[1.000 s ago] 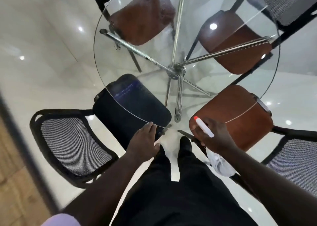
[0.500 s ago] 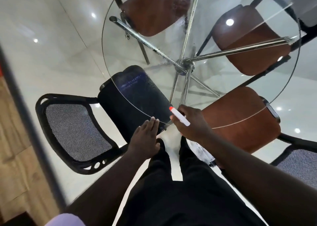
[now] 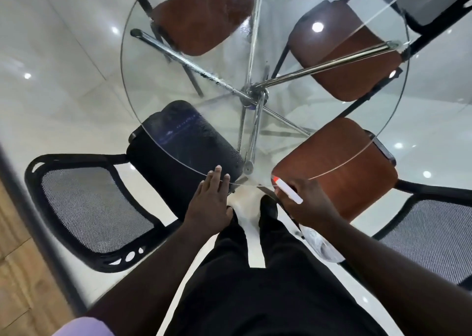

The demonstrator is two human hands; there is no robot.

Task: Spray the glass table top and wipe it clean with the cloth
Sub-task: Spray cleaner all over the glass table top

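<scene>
I see the right hand (image 3: 310, 205), curled round the spray bottle (image 3: 290, 192), has swung back right, off the droplet-beaded glass table top (image 3: 163, 85), the left hand (image 3: 212, 203) lying straight-fingered and empty at its near rim; with no cloth in view, I judge wiping is yet to come.

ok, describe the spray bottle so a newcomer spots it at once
Find the round glass table top, then its near rim. Just right of that, over the nearest brown chair seat, the right hand grips the spray bottle. It alone has a white nozzle with a red tip; the left hand holds nothing.
</scene>
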